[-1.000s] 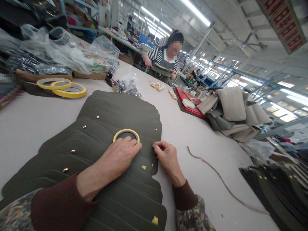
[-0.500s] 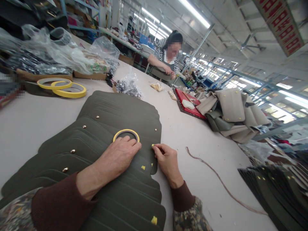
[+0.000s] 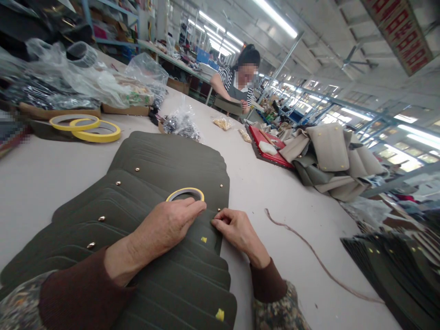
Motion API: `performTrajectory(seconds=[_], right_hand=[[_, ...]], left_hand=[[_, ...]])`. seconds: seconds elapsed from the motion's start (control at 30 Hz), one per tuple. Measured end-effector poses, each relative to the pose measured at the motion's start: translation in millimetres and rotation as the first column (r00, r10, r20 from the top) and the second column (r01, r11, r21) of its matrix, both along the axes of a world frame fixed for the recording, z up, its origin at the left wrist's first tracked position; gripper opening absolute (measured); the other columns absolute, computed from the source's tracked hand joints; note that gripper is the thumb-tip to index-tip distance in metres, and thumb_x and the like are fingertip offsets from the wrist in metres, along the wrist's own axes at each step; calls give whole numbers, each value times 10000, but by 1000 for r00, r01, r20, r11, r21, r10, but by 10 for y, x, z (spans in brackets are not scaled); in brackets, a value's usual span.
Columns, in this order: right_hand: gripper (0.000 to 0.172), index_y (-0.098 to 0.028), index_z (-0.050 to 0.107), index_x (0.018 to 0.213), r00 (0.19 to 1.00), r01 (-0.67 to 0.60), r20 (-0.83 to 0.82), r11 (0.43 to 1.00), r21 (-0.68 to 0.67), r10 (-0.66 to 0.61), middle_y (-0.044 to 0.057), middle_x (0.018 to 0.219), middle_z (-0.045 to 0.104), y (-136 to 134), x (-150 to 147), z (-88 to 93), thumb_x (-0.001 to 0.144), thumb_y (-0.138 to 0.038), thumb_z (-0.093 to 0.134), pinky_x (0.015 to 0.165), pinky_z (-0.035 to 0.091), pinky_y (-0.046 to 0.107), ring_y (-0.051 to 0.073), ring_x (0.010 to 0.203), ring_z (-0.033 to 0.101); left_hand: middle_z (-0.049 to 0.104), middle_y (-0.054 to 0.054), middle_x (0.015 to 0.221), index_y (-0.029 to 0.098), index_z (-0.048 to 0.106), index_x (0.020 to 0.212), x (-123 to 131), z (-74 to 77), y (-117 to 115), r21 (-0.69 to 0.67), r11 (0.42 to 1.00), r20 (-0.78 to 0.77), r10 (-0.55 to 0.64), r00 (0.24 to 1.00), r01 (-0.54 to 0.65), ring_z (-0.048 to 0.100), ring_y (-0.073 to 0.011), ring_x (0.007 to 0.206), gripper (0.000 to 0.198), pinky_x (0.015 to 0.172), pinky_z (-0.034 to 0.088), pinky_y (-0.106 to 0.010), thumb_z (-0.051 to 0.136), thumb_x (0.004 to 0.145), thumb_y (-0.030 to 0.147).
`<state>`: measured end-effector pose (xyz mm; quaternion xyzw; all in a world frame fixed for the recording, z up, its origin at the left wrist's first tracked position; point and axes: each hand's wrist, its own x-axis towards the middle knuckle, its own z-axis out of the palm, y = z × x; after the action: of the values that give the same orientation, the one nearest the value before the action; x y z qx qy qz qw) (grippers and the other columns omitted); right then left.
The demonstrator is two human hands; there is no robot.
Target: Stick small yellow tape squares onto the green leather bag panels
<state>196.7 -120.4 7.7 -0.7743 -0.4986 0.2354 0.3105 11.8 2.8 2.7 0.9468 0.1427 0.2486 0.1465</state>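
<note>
My left hand (image 3: 168, 222) rests over the stack of dark olive panels (image 3: 172, 151), its fingers closed on the near edge of a roll of yellow tape (image 3: 185, 191). The roll is tipped up from the panels. At the stack's right edge, my right hand (image 3: 237, 229) pinches thumb and forefinger together against a panel; what lies between the fingertips is too small to make out. Just above them a small gold stud (image 3: 219, 210) shows. Bits of yellow tape (image 3: 204, 239) stick to panels lower down. Larger gold studs (image 3: 101, 218) line the left side.
Two more tape rolls (image 3: 98, 130) lie at the left, near plastic bags (image 3: 82, 68). A brown cord (image 3: 309, 250) curves across the table. Beige and olive pieces (image 3: 328, 149) are heaped beside a red board (image 3: 264, 144). Opposite, a co-worker (image 3: 237, 80) handles a panel.
My right hand has moved slightly down and left, and the yellow bit at its fingertips no longer shows plainly. A stud is now uncovered there. The tape roll has shifted a little right.
</note>
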Motion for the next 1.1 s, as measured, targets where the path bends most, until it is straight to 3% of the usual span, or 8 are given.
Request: performTrajectory(seconds=[0.1,0.2,0.37,0.53,0.67,0.8,0.97,1.1], right_hand=[[144,-176,719,815,989,93,-128,982,163,-72,-26,596,611,12,17,5,801,-302,648,533,397,217,115,544,525],[195,-165,700,792,940,197,-323,946,259,-108,-28,565,593,33,29,45,809,-352,647,495,410,219,108,495,515],[217,-169,727,897,878,256,-476,894,367,-56,7,640,668,32,3,174,793,-353,680,526,492,249,136,545,592],[203,-207,715,1024,981,48,-184,827,561,67,56,958,714,5,-84,281,846,-194,618,733,534,289,169,807,652],[218,-209,696,1032,994,-93,9,801,592,109,57,942,709,32,-109,252,873,-132,568,770,516,290,169,827,643],[172,-207,691,991,992,-123,55,800,587,112,50,903,713,63,-107,190,887,-136,573,770,509,280,165,818,648],[139,-202,666,822,981,-150,190,804,576,46,32,752,677,86,-132,149,865,-132,554,670,489,265,151,688,614],[150,-202,641,769,945,-170,326,793,585,-37,29,676,652,100,-142,105,832,-126,528,589,464,256,147,598,587]], left_hand=[[713,-37,1176,229,562,1256,-60,74,17,-11,999,88,46,995,-45,689,-158,1008,316,857,537,-261,391,996,285],[685,-34,1258,254,482,1377,-110,336,40,-12,993,115,118,986,-117,689,-169,1053,406,884,543,-263,426,985,343],[771,-7,947,263,450,1408,34,746,33,-6,990,48,142,989,-142,725,-160,693,466,595,521,-221,467,956,377],[775,-1,905,248,448,1389,272,521,20,43,996,81,79,994,-83,722,-142,670,417,587,511,-209,442,978,319],[774,-37,996,222,417,1400,320,278,23,161,985,133,37,990,-59,737,-160,707,420,605,541,-227,401,999,350],[776,-53,989,179,442,1357,290,216,18,220,975,139,5,990,-36,735,-164,686,396,607,555,-238,373,1008,353],[764,-48,1049,188,469,1324,272,177,4,151,988,120,-27,992,8,741,-158,828,346,691,567,-232,381,1004,285],[754,-16,1043,243,584,1146,264,187,-14,-11,1000,74,5,997,-4,730,-145,842,244,716,548,-212,403,982,254]])
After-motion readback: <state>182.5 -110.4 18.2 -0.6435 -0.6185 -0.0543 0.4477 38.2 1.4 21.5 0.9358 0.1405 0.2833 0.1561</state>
